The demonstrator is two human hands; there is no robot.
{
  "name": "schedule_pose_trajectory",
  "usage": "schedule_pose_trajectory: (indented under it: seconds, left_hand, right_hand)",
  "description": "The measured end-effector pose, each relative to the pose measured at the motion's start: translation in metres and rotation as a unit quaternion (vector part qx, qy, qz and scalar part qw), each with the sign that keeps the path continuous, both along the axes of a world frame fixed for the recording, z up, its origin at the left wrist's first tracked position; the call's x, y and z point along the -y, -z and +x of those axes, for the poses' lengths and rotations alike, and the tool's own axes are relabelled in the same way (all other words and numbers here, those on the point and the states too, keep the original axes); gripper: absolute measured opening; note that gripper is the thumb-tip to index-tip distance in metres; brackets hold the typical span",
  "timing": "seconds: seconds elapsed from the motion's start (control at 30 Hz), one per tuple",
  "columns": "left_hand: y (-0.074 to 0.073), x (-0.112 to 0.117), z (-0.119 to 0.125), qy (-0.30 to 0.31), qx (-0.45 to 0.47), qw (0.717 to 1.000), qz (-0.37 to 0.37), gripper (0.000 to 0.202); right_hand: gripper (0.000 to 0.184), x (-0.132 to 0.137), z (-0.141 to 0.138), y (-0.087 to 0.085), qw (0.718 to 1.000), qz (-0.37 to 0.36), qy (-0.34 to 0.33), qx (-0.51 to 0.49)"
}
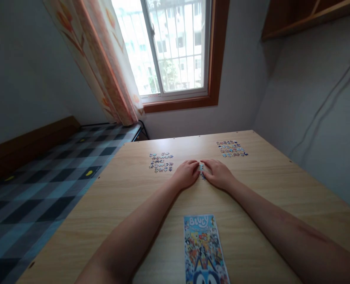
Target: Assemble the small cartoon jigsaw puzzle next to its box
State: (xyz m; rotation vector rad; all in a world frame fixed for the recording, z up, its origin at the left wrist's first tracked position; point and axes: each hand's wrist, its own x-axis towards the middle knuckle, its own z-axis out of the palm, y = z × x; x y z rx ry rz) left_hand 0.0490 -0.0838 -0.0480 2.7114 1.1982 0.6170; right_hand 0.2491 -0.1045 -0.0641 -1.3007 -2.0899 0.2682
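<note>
As the left hand point(186, 174) and right hand point(219, 174) are touching, both grips are pinching the puzzle pieces point(202, 170) together, seemingly needing exact alignment.

Daylight comes through a window point(175, 47) in a brown wooden frame point(214, 59). White bars stand behind the glass, with a pale building and some green beyond. A cream curtain point(103, 59) with an orange leaf pattern hangs drawn to the window's left. The walls point(251, 79) are plain grey-white. A wooden shelf point(305, 15) sits high on the right wall, and a thin cable point(325, 102) slants below it. A bed point(44, 185) with a blue-black checked cover lies left of the light wood counter point(281, 185), with a dark board point(29, 142) along its wall side.
</note>
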Motion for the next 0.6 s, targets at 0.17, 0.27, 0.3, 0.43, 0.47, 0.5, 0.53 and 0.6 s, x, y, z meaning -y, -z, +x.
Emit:
schedule_pose_trajectory:
  seconds: [0.17,0.27,0.3,0.43,0.47,0.5,0.53,0.6]
  left_hand:
    - [-0.0010,0.0015,0.0006,0.002,0.004,1.000,-0.006,0.033]
    - [-0.0008,0.0014,0.0003,0.006,0.013,1.000,-0.007,0.031]
    - [-0.0008,0.0013,0.0001,0.009,0.014,1.000,-0.006,0.031]
    - [-0.0012,0.0014,-0.0007,0.010,0.012,1.000,0.000,0.031]
    - [-0.0013,0.0016,-0.0007,0.008,0.012,1.000,0.002,0.030]
    - [-0.0013,0.0019,-0.0006,0.007,0.012,1.000,0.003,0.030]
    - [-0.0011,0.0023,-0.0004,0.007,0.013,1.000,0.004,0.030]
    - [-0.0007,0.0031,-0.0001,0.010,0.017,1.000,0.006,0.029]
  right_hand:
    - [0.043,0.0000,0.0000,0.0018,1.000,0.003,-0.009,0.003]
    - [0.042,-0.0002,-0.0003,0.0021,1.000,0.004,-0.008,0.000]
    - [0.042,0.0000,-0.0006,0.0020,1.000,0.005,-0.008,-0.001]
    - [0.042,0.0011,-0.0016,0.0008,1.000,0.001,-0.011,0.012]
    - [0.042,0.0014,-0.0019,0.0005,1.000,-0.001,-0.011,0.017]
    - [0.041,0.0016,-0.0021,0.0003,1.000,-0.003,-0.011,0.020]
    - [0.041,0.0018,-0.0022,0.0001,1.000,-0.003,-0.010,0.023]
    - [0.040,0.0017,-0.0025,0.0000,1.000,-0.004,-0.009,0.027]
